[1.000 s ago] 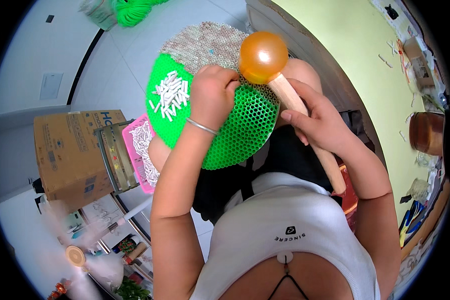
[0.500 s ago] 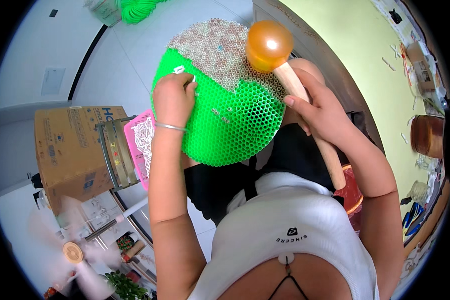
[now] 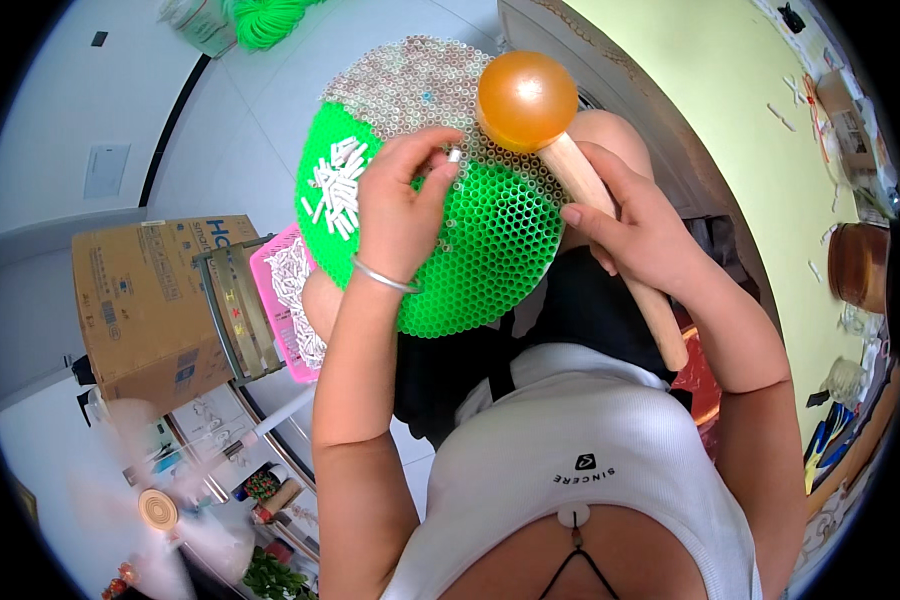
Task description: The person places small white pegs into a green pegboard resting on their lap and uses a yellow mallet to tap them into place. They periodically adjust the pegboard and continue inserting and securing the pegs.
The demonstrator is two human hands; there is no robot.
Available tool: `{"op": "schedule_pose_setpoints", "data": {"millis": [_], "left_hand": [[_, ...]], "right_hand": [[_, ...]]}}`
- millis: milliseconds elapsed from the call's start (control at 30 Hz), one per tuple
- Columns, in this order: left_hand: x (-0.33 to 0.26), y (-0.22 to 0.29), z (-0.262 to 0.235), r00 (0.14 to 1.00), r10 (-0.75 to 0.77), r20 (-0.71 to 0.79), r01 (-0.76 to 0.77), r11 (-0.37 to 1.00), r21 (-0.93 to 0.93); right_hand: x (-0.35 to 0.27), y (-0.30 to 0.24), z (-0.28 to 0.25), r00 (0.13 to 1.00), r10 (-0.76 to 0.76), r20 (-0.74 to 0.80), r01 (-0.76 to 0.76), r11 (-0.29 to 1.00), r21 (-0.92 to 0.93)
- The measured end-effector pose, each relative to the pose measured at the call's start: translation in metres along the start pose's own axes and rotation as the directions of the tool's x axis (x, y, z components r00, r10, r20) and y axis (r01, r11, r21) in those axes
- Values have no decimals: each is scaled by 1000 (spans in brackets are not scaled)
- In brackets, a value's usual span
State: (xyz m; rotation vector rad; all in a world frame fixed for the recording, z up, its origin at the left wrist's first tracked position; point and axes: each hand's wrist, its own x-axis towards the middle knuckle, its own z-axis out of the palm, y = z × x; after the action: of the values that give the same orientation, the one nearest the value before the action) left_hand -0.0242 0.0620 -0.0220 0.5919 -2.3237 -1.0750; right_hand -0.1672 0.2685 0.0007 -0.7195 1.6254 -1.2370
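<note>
A round bundle of green tubes point(image 3: 480, 270) rests over my lap, its open ends facing up. Its far part point(image 3: 400, 85) is filled with pale whitish-brown rings. My left hand point(image 3: 402, 205) pinches a short white tube point(image 3: 454, 156) near the border between the filled and green parts. Beside that hand, on the green surface, lies a loose pile of short white tubes point(image 3: 337, 185). My right hand point(image 3: 635, 215) is wrapped round the wooden handle of a mallet point(image 3: 670, 330); its round orange head point(image 3: 527, 100) sits over the bundle's far right edge.
A pink basket point(image 3: 280, 290) full of white tubes stands at the left, next to a cardboard box point(image 3: 160, 310). A fan point(image 3: 158, 508) spins at the lower left. Green strands point(image 3: 270, 22) lie at the far left; a pale green table point(image 3: 670, 60) runs along the right.
My left hand has moved right from the bundle's left edge to the border of the filled part. The loose pile of white tubes it covered now shows. The mallet has shifted slightly left.
</note>
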Motion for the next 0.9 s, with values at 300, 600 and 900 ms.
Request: {"op": "schedule_pose_setpoints", "data": {"millis": [300,600,900], "left_hand": [[11,7,11,951,307,19,-301,913,274],[11,-2,16,949,313,43,-308,883,354],[4,-7,19,954,301,-12,-277,891,360]], "right_hand": [[1,1,-2,1000,3,12,-4,999,41],[0,3,-1,1000,7,8,-7,999,45],[-2,-1,4,1000,-11,-17,11,1000,8]]}}
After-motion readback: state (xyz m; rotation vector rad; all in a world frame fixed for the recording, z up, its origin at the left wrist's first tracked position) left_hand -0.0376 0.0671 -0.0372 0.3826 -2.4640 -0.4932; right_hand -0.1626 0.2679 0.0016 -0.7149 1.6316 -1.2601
